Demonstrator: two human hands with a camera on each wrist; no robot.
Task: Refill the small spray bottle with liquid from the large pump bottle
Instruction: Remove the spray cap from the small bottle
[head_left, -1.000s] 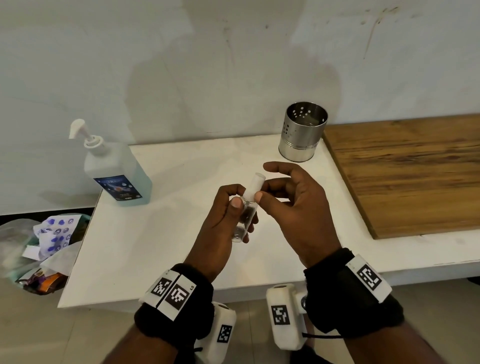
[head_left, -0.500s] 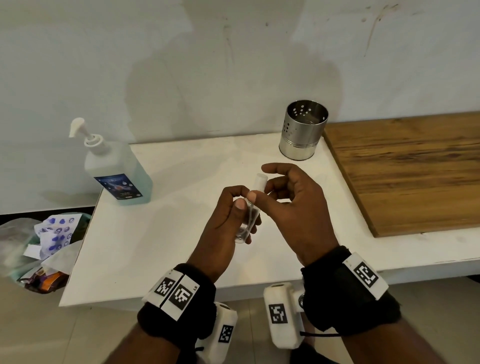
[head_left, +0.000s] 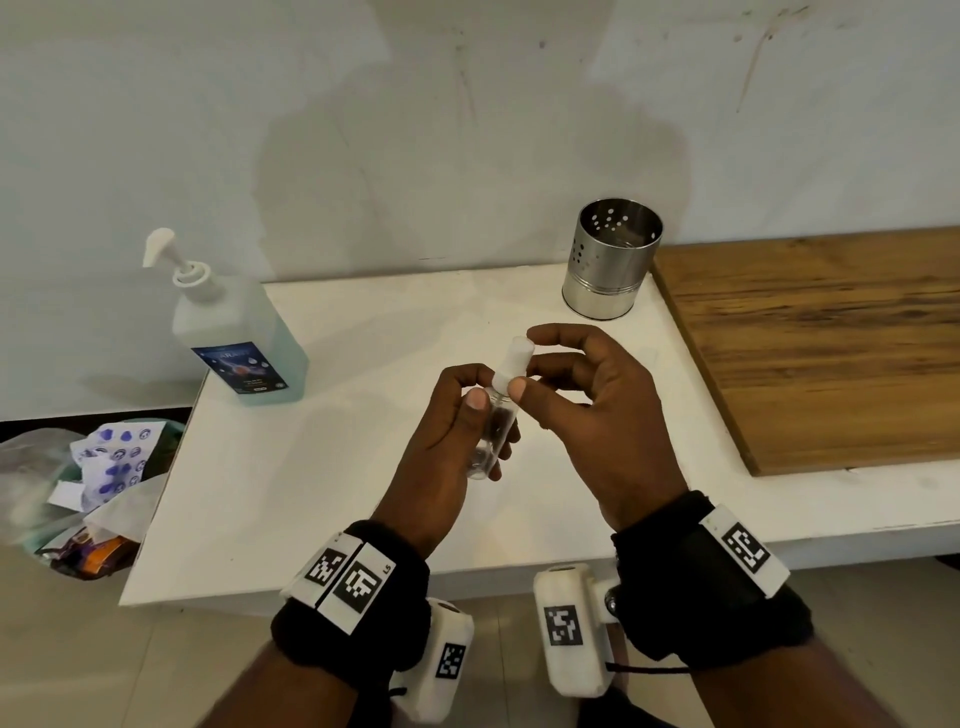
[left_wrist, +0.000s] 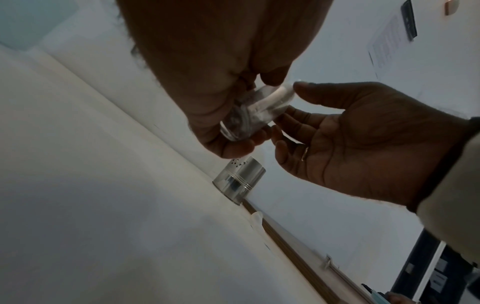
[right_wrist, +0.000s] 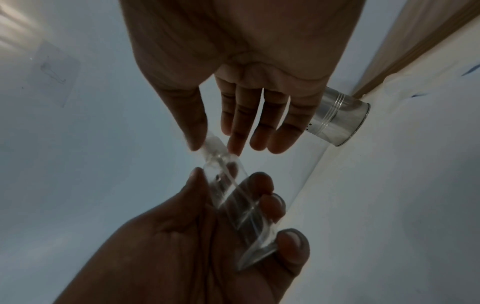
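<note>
Gripping the small spray bottle (head_left: 493, 426) round its clear body, the left hand (head_left: 447, 452) holds it tilted above the white counter (head_left: 322, 483), thumb across the front and fingers curled behind. The right hand (head_left: 592, 410) pinches the bottle's white spray top (head_left: 511, 366) between thumb and fingertips, the other fingers spread loosely; I judge this to be the unscrewing step, with the top not yet off. The right wrist view shows a thin dip tube inside the clear body and little or no liquid.

The bottle looks light, stiff and smooth-walled, so likely slippery if wetted; a firm hold on the middle of the body, with the turning force taken at the base of the top, seems the safest way. Its narrow neck will probably make filling fiddly, and spills are a risk.

The large pump bottle (head_left: 234, 338) stands well apart to the left, at the counter's back corner, pale blue liquid showing through it and its white pump head pointing left. It probably has some weight and should be steadied by its body while the pump is pressed. Its dark blue label carries droplet pictures; the writing is too small to read.

A perforated steel utensil holder (head_left: 610, 260) stands behind the hands, just beside a wooden board (head_left: 831, 353). Left of the counter, lower down, sits a bin of crumpled wrappers (head_left: 98, 467).
</note>
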